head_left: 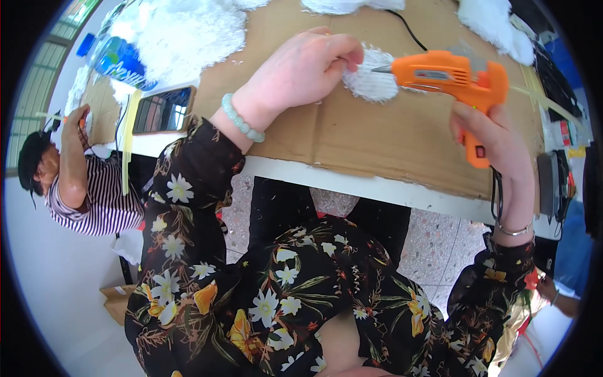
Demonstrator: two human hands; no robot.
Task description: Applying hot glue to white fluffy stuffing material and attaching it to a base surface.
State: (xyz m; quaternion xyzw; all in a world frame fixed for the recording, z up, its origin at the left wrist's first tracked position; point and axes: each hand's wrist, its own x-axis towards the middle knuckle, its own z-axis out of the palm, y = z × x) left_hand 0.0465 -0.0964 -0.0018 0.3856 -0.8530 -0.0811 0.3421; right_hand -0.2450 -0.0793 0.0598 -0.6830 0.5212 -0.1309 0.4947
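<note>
An orange hot glue gun (433,70) is in my right hand (493,135), its metal nozzle pointing left over a small white fluffy piece (374,81). My left hand (301,69) pinches the left edge of that piece between thumb and fingers, close to the nozzle tip. The piece lies on brown cardboard (282,135) covering the table. A pale glue stick (546,97) seems to stick out behind the gun.
White fluffy material (182,38) is heaped at the far left, beside a blue-labelled bottle (119,60) and a phone (164,110). A black cord (408,28) crosses the far side. Grey boxes (549,185) stand right. A person in a striped shirt (100,188) works at left.
</note>
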